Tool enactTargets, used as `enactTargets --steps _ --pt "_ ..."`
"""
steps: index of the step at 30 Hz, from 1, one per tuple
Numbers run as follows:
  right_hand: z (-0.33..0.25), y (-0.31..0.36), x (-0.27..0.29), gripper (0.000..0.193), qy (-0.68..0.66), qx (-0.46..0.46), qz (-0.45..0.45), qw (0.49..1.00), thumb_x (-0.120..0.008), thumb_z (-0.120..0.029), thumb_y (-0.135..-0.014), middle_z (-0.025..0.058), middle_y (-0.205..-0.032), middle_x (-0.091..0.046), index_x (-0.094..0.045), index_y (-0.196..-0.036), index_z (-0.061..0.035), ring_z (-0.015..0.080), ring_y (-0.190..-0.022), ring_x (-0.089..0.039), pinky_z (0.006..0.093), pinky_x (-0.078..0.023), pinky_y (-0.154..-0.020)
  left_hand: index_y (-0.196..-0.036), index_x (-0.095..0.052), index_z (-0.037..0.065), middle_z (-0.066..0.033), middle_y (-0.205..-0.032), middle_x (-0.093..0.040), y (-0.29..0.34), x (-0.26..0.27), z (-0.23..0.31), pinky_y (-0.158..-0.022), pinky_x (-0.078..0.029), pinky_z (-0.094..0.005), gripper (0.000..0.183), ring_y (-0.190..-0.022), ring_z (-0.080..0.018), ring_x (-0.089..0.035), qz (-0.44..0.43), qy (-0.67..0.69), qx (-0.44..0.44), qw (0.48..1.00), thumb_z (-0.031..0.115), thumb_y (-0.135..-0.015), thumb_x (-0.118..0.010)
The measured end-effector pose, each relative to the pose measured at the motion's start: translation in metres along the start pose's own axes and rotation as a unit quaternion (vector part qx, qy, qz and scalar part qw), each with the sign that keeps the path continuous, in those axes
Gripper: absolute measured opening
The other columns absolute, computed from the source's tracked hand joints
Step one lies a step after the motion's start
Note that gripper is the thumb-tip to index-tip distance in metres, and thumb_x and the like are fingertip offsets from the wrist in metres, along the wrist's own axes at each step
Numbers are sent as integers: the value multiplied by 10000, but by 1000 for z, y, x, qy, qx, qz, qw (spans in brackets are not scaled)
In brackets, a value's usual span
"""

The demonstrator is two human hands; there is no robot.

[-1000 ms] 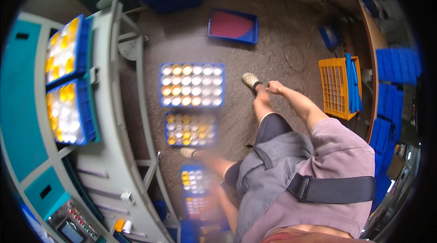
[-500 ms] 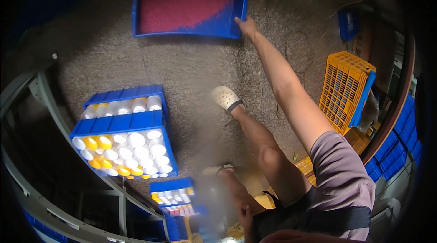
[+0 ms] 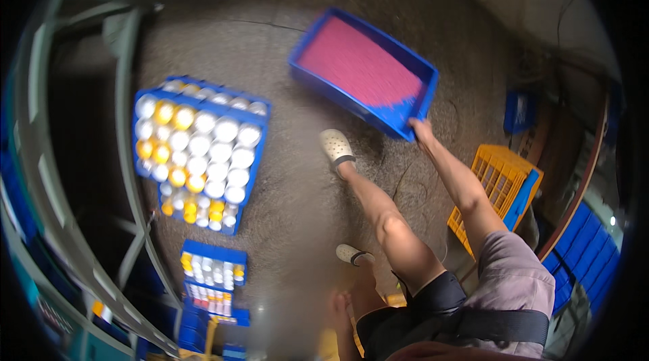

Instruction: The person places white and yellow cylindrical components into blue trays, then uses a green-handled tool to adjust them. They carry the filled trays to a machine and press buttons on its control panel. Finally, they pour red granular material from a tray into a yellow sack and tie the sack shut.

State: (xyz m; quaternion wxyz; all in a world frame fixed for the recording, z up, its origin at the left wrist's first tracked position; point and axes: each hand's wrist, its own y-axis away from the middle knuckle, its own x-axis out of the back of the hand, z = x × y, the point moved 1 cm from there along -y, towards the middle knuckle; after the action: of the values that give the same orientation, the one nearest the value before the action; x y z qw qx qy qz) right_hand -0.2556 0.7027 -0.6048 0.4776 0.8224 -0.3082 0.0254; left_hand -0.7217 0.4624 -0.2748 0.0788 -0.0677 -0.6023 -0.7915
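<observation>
A rectangular blue bin [image 3: 327, 93] holds a layer of small pink granules [image 3: 358, 63], with bare blue bottom showing in its near right corner. My right hand [image 3: 422, 132] grips the bin's rim at that same corner, arm stretched forward. The bin is at floor level ahead of my feet; whether it touches the floor I cannot tell. Down by my thigh hangs my left hand [image 3: 341, 305], apart from any object, its fingers smeared by motion.
Stacked blue crates [image 3: 262, 148] with white and yellow round-ended containers stand on the left, beside a grey metal frame [image 3: 126, 84]. A smaller blue crate group [image 3: 215, 253] sits nearer. On the right are a yellow crate [image 3: 493, 178] and a small blue box [image 3: 520, 112].
The bin has come nearer and to the right, turning clockwise in view, with my right hand still on its corner. My view has shifted, and the crates on the left appear higher.
</observation>
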Motion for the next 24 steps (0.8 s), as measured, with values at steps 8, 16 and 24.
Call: enactTargets --steps 8,16,24 --pt "33 299 205 171 161 71 -32 984 -601 -124 -789 54 -737 -597 -651 -853 26 175 -609 -559 335 -438 -531 -1380 -508 -13 -162 -1203 -667 95 8 -108 -987 -512 -337 411 -1103 -216 -647 30 254 -73 964 163 -1020 -601" --pt "60 601 253 130 312 229 -234 892 -626 -162 -760 9 -689 -559 -630 -765 -33 119 -576 -521 288 -411 -522 -1384 -488 -16 -149 -1187 -669 190 48 -230 -939 -521 -343 767 -1090 -219 -645 37 368 -165 914 396 -834 -829" --pt "148 898 55 220 410 420 -418 693 -627 -155 -749 55 -774 -596 -632 -906 -2 183 -703 -560 341 -473 -678 -1291 -527 -28 -160 -1100 -626 344 287 -366 -926 -471 -443 706 -1076 -280 -583 298 621 -326 647 422 -829 -815"
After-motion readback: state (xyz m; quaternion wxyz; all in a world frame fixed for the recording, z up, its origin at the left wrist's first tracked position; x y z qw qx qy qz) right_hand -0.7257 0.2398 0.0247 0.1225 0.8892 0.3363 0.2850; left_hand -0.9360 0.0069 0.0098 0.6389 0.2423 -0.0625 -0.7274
